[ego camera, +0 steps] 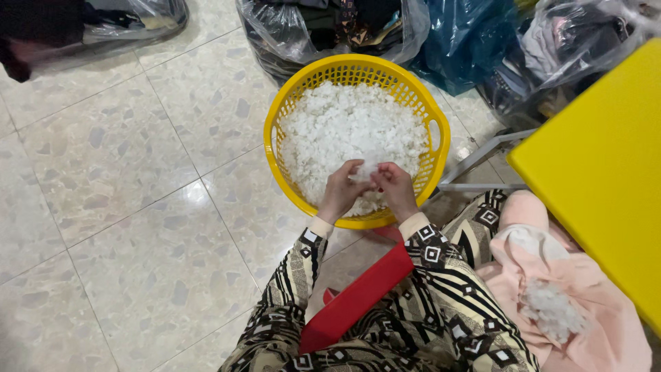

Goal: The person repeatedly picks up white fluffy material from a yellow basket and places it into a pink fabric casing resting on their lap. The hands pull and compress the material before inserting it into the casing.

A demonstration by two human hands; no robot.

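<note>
A round yellow plastic basket (434, 145) stands on the tiled floor, filled with white fluffy stuffing (344, 124). My left hand (339, 194) and my right hand (397, 187) meet over the basket's near side. Together they pinch a small tuft of the white stuffing (366, 170) between their fingertips. Both wrists come out of black-and-cream patterned sleeves.
A pink cloth (578, 289) with a clump of stuffing (551, 310) lies at the lower right, beside a yellow table top (599, 172). A red flat object (358, 296) rests on my lap. Plastic bags of clothes (330, 27) line the far side.
</note>
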